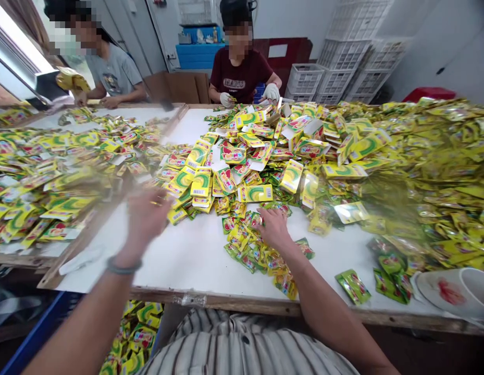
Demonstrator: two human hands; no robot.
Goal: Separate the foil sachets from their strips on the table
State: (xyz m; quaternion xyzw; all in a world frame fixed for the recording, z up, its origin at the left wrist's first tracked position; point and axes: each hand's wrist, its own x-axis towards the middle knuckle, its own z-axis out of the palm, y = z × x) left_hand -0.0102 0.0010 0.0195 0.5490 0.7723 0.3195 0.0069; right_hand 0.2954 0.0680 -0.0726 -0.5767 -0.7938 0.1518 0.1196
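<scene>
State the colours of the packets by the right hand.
The packets are green and yellow, showing best in the head view.

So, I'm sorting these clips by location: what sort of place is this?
Probably a small packing workshop: small cartons and sachets lie heaped on a white-topped table, a white-gloved co-worker is opposite, and plastic crates stand stacked behind.

White round cup with red floral print [447, 292], near right corner | stacked white plastic lattice crates [337, 58], back right | blue rectangular container [198, 56], back | brown cardboard panels [183, 88], lower | dark-red board [300, 49], beside crates
</scene>
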